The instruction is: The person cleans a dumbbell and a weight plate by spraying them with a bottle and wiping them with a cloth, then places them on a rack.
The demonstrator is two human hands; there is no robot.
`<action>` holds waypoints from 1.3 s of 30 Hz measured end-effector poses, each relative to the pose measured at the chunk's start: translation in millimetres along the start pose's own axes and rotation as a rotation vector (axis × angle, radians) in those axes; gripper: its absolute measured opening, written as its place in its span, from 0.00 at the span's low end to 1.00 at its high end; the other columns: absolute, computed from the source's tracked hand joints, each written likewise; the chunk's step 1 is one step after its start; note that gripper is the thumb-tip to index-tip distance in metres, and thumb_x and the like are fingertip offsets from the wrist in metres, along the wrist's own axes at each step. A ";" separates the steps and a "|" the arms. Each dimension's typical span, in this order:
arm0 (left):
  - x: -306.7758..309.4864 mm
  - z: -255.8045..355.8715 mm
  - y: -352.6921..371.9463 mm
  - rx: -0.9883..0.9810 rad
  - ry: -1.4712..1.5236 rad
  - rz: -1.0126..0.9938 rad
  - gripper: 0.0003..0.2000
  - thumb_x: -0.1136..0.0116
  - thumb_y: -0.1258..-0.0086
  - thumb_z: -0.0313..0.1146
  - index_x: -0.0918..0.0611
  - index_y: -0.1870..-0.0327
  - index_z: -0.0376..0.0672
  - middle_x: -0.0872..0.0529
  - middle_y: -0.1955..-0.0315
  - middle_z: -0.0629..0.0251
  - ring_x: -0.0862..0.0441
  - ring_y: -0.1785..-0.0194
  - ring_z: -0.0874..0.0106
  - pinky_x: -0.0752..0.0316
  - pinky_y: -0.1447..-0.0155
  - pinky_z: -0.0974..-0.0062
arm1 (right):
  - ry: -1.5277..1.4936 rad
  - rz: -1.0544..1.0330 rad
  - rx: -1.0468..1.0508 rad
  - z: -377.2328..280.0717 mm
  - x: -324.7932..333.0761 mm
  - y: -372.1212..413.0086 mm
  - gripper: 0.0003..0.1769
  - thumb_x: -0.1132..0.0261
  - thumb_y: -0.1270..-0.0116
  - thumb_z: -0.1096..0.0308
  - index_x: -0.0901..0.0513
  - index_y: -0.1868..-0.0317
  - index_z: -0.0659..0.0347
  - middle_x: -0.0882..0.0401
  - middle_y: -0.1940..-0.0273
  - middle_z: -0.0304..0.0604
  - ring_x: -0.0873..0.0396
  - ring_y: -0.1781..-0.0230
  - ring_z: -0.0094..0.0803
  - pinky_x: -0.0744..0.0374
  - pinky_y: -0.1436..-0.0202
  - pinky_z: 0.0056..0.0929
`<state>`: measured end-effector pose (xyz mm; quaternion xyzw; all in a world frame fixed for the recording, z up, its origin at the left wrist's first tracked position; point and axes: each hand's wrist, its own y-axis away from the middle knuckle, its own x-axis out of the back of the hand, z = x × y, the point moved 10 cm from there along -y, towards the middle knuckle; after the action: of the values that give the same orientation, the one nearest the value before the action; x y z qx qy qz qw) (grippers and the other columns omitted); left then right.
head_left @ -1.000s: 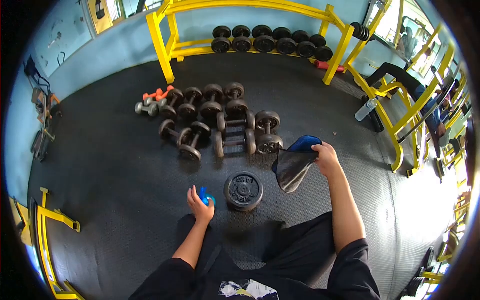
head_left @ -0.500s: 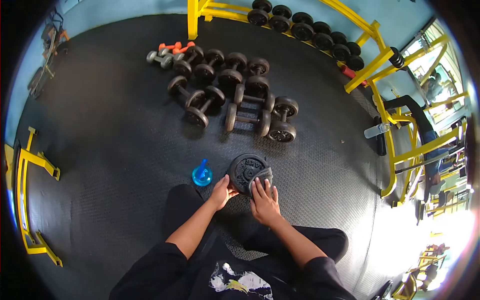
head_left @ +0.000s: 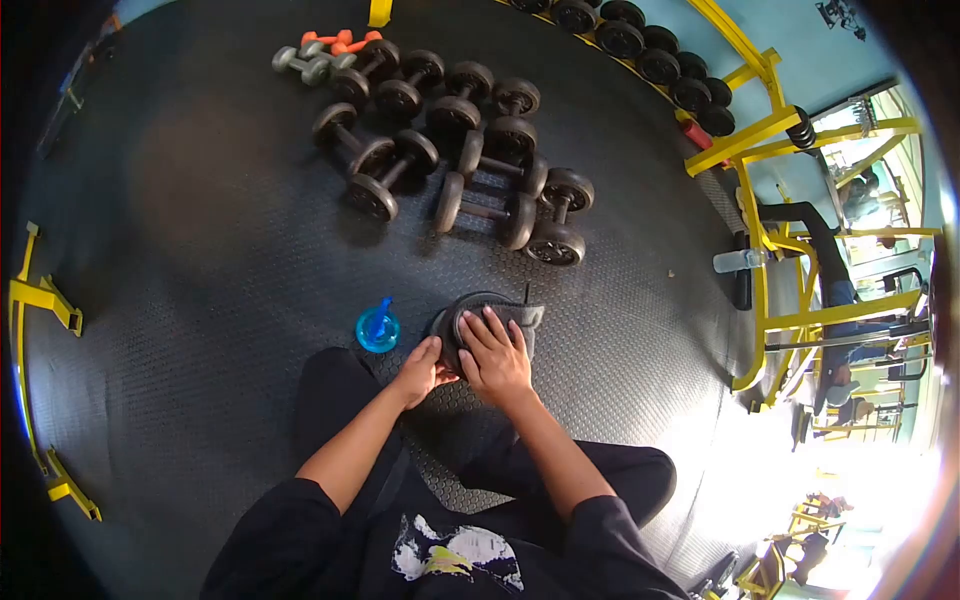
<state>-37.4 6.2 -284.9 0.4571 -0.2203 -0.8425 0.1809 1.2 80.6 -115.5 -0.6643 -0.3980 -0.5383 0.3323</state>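
A dark round dumbbell [head_left: 447, 326] is held in front of my crossed legs, its near end tipped up toward me. My left hand [head_left: 420, 376] grips its lower left edge, with the fingers curled beneath. On the round face lies a grey cloth [head_left: 528, 318], and my right hand [head_left: 495, 354] rests flat over it with fingers spread, pressing it to the face. Much of the face is hidden by the hand and cloth. A blue spray bottle [head_left: 378, 328] stands on the floor just left of the dumbbell.
Several black dumbbells [head_left: 484, 211] lie on the dark rubber floor [head_left: 250, 300] ahead, with small grey and orange ones [head_left: 290, 60] at the far left. A yellow rack [head_left: 742, 142] with more dumbbells stands at the upper right. Yellow frames [head_left: 45, 296] are at the left.
My right hand and the cloth have moved up and left across the dumbbell's face, now covering its middle. The view has shifted, so the surroundings appear higher and further left.
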 end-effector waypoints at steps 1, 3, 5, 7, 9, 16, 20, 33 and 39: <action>1.0 1.2 -0.3 -0.010 -0.017 -0.019 0.17 0.61 0.17 0.51 0.26 0.46 0.49 0.18 0.58 0.67 0.19 0.54 0.71 0.21 0.45 0.62 | 0.004 -0.003 -0.008 0.0 -2.4 -0.7 0.28 0.46 0.28 0.54 0.27 0.30 0.52 0.34 0.27 0.36 0.41 0.23 0.39 0.45 0.23 0.55; 0.1 2.6 3.6 0.003 0.004 -0.029 0.17 0.60 0.17 0.50 0.26 0.43 0.49 0.17 0.55 0.67 0.18 0.52 0.69 0.22 0.44 0.61 | -0.012 0.055 -0.175 11.9 -1.3 0.0 0.29 0.47 0.27 0.55 0.29 0.28 0.52 0.35 0.26 0.38 0.43 0.22 0.43 0.46 0.22 0.54; -5.6 11.7 7.4 -0.004 0.000 -0.036 0.18 0.60 0.17 0.48 0.26 0.40 0.48 0.17 0.50 0.65 0.18 0.49 0.67 0.23 0.42 0.60 | -0.023 0.079 -0.237 12.4 -5.9 4.1 0.29 0.47 0.27 0.58 0.30 0.28 0.55 0.35 0.25 0.41 0.44 0.22 0.46 0.46 0.22 0.55; -7.2 12.6 8.2 0.005 0.013 -0.068 0.18 0.59 0.17 0.47 0.27 0.38 0.46 0.17 0.46 0.64 0.18 0.47 0.65 0.24 0.40 0.60 | -0.094 0.226 -0.424 31.0 -6.4 23.0 0.28 0.48 0.26 0.58 0.28 0.29 0.58 0.35 0.26 0.41 0.42 0.23 0.45 0.46 0.22 0.55; -9.9 15.9 8.2 0.000 -0.013 -0.087 0.18 0.60 0.16 0.47 0.27 0.38 0.46 0.17 0.46 0.65 0.18 0.45 0.66 0.24 0.39 0.60 | -0.120 0.235 -0.468 37.7 -11.2 42.0 0.28 0.49 0.25 0.59 0.30 0.29 0.61 0.37 0.25 0.46 0.44 0.22 0.49 0.46 0.22 0.54; -7.3 16.7 6.3 0.009 0.048 -0.072 0.18 0.60 0.16 0.47 0.28 0.36 0.48 0.18 0.44 0.66 0.18 0.43 0.66 0.25 0.38 0.60 | -0.017 0.077 -0.433 50.9 0.4 -0.4 0.34 0.53 0.23 0.49 0.37 0.25 0.61 0.45 0.22 0.49 0.48 0.22 0.56 0.46 0.22 0.53; -7.7 5.4 5.4 0.042 0.089 -0.098 0.18 0.61 0.16 0.46 0.28 0.36 0.48 0.18 0.43 0.65 0.18 0.43 0.65 0.25 0.36 0.59 | 0.153 0.056 -0.298 10.7 -3.4 -38.5 0.43 0.49 0.29 0.39 0.40 0.23 0.60 0.49 0.20 0.48 0.52 0.20 0.53 0.50 0.21 0.53; -14.5 30.2 12.9 -0.021 0.224 -0.138 0.30 0.71 0.19 0.60 0.37 0.25 0.53 0.30 0.30 0.64 0.30 0.31 0.63 0.33 0.34 0.42 | 0.138 -0.337 0.140 -16.4 -21.1 65.9 0.45 0.36 0.39 0.64 0.43 0.22 0.54 0.49 0.20 0.44 0.51 0.19 0.43 0.46 0.20 0.46; -17.5 38.6 20.8 0.013 0.216 -0.051 0.35 0.68 0.23 0.66 0.37 0.25 0.51 0.28 0.34 0.61 0.27 0.38 0.62 0.30 0.36 0.49 | -0.353 -0.141 -0.323 74.0 -35.3 72.7 0.45 0.46 0.25 0.49 0.58 0.19 0.61 0.63 0.19 0.58 0.64 0.18 0.53 0.56 0.18 0.44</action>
<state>-58.9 5.5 -242.9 0.5519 -0.1934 -0.7912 0.1790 95.3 105.3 -165.8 -0.7632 -0.4039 -0.4925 0.1086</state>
